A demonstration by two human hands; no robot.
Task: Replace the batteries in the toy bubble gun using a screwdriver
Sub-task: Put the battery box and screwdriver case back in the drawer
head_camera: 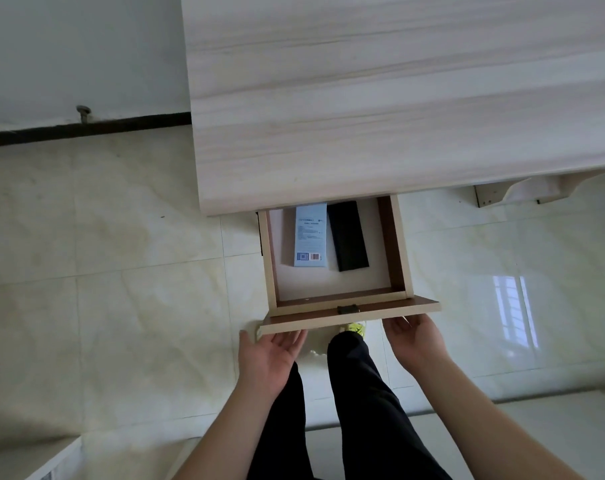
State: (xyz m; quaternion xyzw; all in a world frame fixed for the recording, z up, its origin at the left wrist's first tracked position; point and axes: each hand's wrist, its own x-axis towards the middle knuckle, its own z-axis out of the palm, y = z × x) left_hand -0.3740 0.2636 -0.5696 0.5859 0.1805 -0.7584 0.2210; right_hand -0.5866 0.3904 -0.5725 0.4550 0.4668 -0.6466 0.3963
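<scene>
A drawer stands pulled out from under a pale wooden desk. Inside it lie a light blue flat package with a barcode and a black oblong case, side by side at the back. My left hand is palm up with straight fingers reaching under the left part of the drawer front. My right hand is palm up under the right part of the drawer front. Neither hand holds anything. No bubble gun, screwdriver or loose battery is in view.
The desk top fills the upper right of the view. The floor is glossy pale tile, with a white wall and dark baseboard at the left. My legs in dark trousers stand just below the drawer.
</scene>
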